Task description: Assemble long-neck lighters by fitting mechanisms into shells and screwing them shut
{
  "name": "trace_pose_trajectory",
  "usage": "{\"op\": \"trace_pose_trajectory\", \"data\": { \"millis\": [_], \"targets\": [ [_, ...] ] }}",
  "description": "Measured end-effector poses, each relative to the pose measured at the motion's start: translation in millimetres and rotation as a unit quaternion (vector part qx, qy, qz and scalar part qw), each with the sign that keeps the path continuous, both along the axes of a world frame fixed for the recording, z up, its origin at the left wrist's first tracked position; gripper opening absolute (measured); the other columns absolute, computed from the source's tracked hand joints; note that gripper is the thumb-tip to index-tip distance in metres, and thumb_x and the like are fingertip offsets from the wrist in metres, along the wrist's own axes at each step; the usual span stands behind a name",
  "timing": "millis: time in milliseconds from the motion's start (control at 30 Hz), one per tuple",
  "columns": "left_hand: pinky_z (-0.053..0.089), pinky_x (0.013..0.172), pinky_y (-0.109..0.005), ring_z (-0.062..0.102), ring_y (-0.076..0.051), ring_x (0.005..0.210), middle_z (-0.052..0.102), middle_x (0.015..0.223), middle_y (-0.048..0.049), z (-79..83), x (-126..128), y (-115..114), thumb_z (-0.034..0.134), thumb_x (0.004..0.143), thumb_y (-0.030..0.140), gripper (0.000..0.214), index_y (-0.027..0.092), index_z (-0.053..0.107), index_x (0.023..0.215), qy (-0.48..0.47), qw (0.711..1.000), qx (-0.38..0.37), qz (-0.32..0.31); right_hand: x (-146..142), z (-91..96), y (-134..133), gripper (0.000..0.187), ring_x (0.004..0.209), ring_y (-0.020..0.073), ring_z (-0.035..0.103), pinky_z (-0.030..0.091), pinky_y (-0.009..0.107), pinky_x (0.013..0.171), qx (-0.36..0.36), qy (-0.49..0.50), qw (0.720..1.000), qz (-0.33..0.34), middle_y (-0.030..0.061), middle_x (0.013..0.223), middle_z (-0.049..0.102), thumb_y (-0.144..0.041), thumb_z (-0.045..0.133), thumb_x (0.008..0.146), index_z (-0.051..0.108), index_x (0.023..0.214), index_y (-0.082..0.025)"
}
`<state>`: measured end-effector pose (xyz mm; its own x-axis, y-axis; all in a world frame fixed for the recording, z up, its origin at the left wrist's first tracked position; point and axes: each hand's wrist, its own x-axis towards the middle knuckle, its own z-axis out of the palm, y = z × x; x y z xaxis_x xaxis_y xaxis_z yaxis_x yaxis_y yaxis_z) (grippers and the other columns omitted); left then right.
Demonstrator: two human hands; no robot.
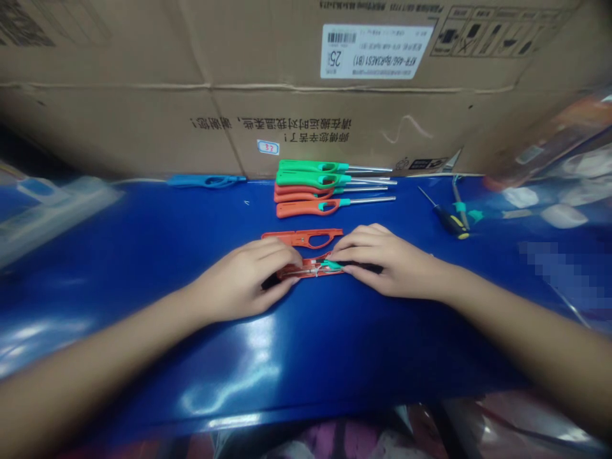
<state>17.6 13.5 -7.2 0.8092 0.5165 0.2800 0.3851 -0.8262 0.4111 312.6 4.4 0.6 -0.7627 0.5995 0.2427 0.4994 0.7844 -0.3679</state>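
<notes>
Left hand (248,275) and right hand (388,261) pinch the open orange lighter body (306,270), apparently seating its parts; closing it would call for the loose cover (301,238) just beyond.

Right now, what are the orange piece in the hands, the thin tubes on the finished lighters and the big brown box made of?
The orange lighter body held by the left hand and right hand looks like moulded plastic: smooth, evenly coloured. The tubes on the finished lighters look like metal: thin, silvery, shiny. The box is surely cardboard: matte brown, creased, with a stuck-on label.
</notes>
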Motion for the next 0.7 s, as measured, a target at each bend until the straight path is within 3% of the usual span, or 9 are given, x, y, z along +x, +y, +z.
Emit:
{"op": "trace_pose_trajectory", "data": {
  "millis": [167,267,400,700],
  "targets": [
    [0.051,0.095,-0.036,0.063,-0.022,0.105,0.070,0.112,-0.0082,4.5,-2,6,0.060,0.094,0.022,0.021,0.017,0.064,0.114,-0.023,0.999,0.038,0.027,11,8.8,6,0.035,0.108,0.0226,0.062,0.044,0.041,0.093,0.052,-0.001,0.998,-0.047,0.0085,0.120,0.070,-0.012,0.049,0.095,0.067,0.123,-0.021],
    [0.050,0.097,-0.038,0.062,-0.023,0.107,0.070,0.112,-0.0085,7.0,-7,15,0.055,0.092,0.015,0.022,0.016,0.065,0.111,-0.029,0.995,0.068,0.064,18,7.5,11,0.046,0.113,0.0273,0.059,0.044,0.046,0.093,0.088,-0.059,0.992,-0.064,0.0097,0.127,0.066,-0.006,0.044,0.092,0.066,0.129,-0.023],
    [0.050,0.097,-0.042,0.061,-0.026,0.109,0.067,0.117,-0.0099,5.3,-12,24,0.054,0.085,0.014,0.026,0.015,0.067,0.108,0.016,0.992,0.080,0.092,21,0.6,17,0.056,0.121,0.0312,0.055,0.043,0.051,0.098,0.082,-0.116,0.987,-0.071,0.0101,0.138,0.060,-0.002,0.043,0.087,0.065,0.133,-0.024],
    [0.053,0.094,-0.034,0.066,-0.022,0.105,0.070,0.112,-0.0098,-2.5,-13,27,0.051,0.098,0.026,0.024,0.014,0.068,0.111,-0.011,0.991,0.055,0.118,21,-4.4,19,0.039,0.118,0.0280,0.059,0.044,0.049,0.099,0.091,-0.093,0.987,-0.093,0.0091,0.132,0.065,-0.012,0.046,0.095,0.066,0.127,-0.021]
  ]
}}
